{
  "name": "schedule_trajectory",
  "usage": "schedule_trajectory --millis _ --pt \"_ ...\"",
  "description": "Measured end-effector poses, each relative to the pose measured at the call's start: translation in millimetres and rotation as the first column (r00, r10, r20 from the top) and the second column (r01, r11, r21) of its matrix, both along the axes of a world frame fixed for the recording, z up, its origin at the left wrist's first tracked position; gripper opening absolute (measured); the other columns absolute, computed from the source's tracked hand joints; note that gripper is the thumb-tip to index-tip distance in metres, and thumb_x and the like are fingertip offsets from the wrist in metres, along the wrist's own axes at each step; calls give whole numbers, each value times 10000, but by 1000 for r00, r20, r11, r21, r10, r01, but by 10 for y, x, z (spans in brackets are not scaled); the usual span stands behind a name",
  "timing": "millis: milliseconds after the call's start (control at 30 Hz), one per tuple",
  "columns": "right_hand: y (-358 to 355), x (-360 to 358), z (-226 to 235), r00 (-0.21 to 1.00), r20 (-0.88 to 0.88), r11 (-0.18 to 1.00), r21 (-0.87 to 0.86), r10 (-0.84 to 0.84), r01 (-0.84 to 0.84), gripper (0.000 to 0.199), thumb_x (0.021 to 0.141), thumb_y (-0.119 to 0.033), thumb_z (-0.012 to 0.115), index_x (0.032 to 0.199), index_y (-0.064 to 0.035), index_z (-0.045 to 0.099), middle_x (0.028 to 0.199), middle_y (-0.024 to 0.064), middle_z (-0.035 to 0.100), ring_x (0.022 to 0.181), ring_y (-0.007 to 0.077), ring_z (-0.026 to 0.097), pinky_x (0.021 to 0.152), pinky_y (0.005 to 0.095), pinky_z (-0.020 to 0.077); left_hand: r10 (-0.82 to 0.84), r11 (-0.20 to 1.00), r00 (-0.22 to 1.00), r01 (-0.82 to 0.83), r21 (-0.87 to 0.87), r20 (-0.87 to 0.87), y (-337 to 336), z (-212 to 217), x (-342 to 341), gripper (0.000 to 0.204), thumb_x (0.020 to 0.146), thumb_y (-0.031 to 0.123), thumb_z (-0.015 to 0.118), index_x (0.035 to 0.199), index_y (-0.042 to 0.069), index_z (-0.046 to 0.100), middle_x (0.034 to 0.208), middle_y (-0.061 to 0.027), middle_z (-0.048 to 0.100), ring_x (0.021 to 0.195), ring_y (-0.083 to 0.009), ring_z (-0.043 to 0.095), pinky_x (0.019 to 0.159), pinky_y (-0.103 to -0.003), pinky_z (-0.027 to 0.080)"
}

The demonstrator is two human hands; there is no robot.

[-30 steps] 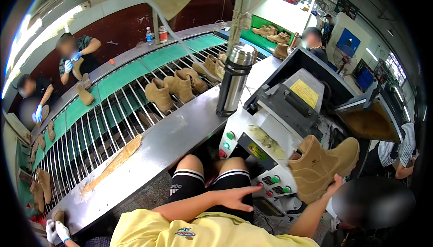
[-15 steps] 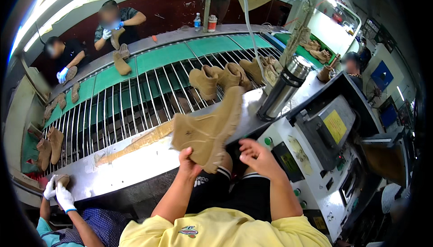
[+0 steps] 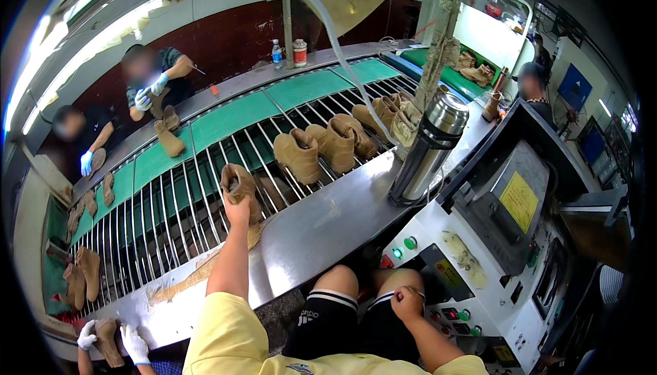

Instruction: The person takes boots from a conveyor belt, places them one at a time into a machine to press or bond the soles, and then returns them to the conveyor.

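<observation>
My left hand (image 3: pixel 238 209) reaches over the metal counter (image 3: pixel 308 228), its fingers closed on the near side of a tan ankle boot (image 3: pixel 239 182). This boot stands upright on the metal bars of the conveyor (image 3: pixel 185 217), its opening facing up. My right hand (image 3: pixel 407 304) rests by my right thigh, curled into a loose fist, and nothing shows in it. To the right of the held boot, several more tan boots (image 3: pixel 298 156) stand on the bars.
A steel thermos (image 3: pixel 431 149) stands on the counter at right, beside a control box (image 3: pixel 472 265) with lit buttons. A hose (image 3: pixel 332 33) hangs over the conveyor. Two gloved co-workers sit across the belt (image 3: pixel 239 98); a third person's gloved hands hold a boot (image 3: pixel 107 342) at lower left.
My left hand has carried the boot from above my lap forward and left onto the bars. My right hand has dropped to my thigh and curled up. The view has shifted.
</observation>
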State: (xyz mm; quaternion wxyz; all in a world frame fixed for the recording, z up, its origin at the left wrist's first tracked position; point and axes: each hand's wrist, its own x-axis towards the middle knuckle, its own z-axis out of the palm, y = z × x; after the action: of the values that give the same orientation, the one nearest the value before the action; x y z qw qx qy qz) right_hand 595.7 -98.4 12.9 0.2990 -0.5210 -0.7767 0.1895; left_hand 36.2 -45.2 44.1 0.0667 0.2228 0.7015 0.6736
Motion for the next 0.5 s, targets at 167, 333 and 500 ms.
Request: schedule_trajectory --millis 167,333,500 --pt "44 -145 67 984 173 998 -33 -45 51 99 680 -156 668 674 -112 580 639 57 601 601 276 598 546 410 465 26 1000 999 -25 18 -46 253 -157 260 790 728 118 720 1413 41 334 1269 -121 537 1122 -231 550 946 -332 426" --pt "-8 -299 696 985 -96 975 -159 142 -156 135 720 -130 694 833 -80 639 730 78 650 643 266 626 594 356 496 -41 950 970 -37 -311 -242 49 -146 577 762 727 161 729 1373 -1 358 1268 -209 521 1153 -360 511 978 -393 401" --pt "-75 -487 2884 698 -564 814 578 441 -48 184 720 -68 690 888 -82 617 794 55 649 666 214 619 647 322 498 -365 745 675 -201 -636 -641 -632 -290 1111 607 798 273 586 1327 21 426 1332 -202 474 1270 -386 401 1084 -467 274"
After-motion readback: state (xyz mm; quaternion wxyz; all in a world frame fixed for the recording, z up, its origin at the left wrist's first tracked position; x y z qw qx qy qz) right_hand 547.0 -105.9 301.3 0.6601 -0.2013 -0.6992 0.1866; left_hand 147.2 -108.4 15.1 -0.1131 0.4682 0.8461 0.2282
